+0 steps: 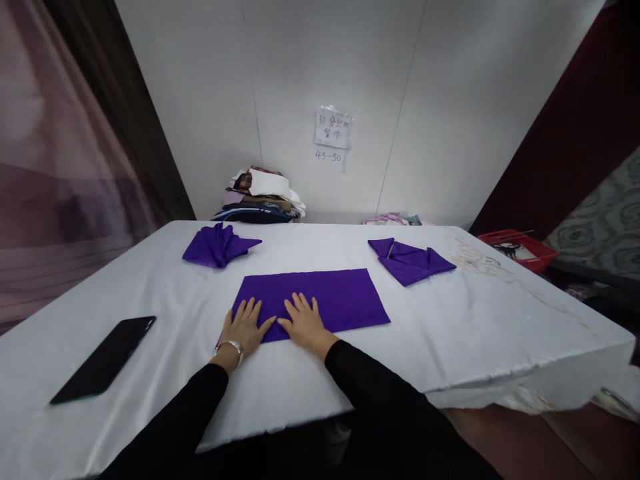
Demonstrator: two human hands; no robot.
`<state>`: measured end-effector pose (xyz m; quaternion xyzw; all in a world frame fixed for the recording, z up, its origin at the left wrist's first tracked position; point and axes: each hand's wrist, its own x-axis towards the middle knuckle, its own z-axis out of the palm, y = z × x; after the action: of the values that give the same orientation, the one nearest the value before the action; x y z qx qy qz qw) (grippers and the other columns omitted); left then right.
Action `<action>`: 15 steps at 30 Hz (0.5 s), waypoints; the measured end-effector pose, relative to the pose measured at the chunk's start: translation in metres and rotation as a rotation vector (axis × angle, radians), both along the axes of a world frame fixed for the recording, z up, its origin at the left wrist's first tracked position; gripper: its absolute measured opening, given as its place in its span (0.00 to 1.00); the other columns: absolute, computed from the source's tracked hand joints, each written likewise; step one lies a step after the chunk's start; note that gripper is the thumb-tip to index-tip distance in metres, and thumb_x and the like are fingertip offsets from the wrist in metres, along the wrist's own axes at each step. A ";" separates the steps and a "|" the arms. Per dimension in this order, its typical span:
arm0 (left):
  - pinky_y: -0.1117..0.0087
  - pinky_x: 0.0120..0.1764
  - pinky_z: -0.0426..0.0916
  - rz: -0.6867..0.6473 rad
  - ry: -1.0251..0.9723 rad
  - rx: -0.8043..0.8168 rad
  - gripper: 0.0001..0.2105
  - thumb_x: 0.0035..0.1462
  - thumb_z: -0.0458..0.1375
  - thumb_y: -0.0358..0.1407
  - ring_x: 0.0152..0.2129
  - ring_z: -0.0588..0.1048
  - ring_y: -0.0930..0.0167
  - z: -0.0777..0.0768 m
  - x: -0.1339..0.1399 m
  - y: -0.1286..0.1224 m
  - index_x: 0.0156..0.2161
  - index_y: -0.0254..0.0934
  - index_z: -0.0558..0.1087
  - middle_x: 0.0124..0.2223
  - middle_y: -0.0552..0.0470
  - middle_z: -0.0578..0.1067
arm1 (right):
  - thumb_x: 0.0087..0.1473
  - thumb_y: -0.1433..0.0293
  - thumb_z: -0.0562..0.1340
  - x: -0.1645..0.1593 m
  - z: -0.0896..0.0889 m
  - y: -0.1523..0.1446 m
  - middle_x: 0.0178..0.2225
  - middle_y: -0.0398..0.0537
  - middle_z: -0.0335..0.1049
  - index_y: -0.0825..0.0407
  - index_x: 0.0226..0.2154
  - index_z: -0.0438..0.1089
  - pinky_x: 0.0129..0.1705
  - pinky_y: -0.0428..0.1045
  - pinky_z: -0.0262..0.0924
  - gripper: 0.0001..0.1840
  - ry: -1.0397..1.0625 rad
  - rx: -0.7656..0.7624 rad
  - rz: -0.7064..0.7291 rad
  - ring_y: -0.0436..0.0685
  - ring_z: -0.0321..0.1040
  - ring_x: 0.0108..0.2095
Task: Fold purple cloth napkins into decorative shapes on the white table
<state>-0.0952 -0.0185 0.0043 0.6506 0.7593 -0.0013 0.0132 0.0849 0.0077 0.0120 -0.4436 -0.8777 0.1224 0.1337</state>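
A purple cloth napkin (345,300) lies flat as a long rectangle on the white-covered table. My left hand (244,327) rests on its left end, palm down with fingers spread, and a silver bracelet circles that wrist. Flat on the napkin's near middle, my right hand (304,322) also has its fingers apart. The two thumbs nearly meet. Neither hand grips anything; the cloth beneath the palms is hidden.
A pleated purple napkin (217,247) stands at the far left, and another folded one (413,260) lies far right. A black phone-like slab (105,360) is at left. Stacked fabrics (263,197) sit by the wall. A red basket (537,257) stands beyond the right edge.
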 end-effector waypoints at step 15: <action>0.49 0.58 0.42 0.065 -0.034 0.033 0.34 0.55 0.37 0.53 0.61 0.43 0.58 -0.004 -0.023 -0.008 0.62 0.34 0.50 0.65 0.45 0.47 | 0.60 0.52 0.39 0.194 -0.009 0.029 0.65 0.52 0.35 0.47 0.62 0.44 0.58 0.63 0.30 0.32 -0.313 -0.051 -0.461 0.62 0.30 0.63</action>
<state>-0.1185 -0.0266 0.0001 0.6255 0.7797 0.0228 0.0156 0.2793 0.0365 0.0031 -0.6484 -0.7601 0.0408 0.0097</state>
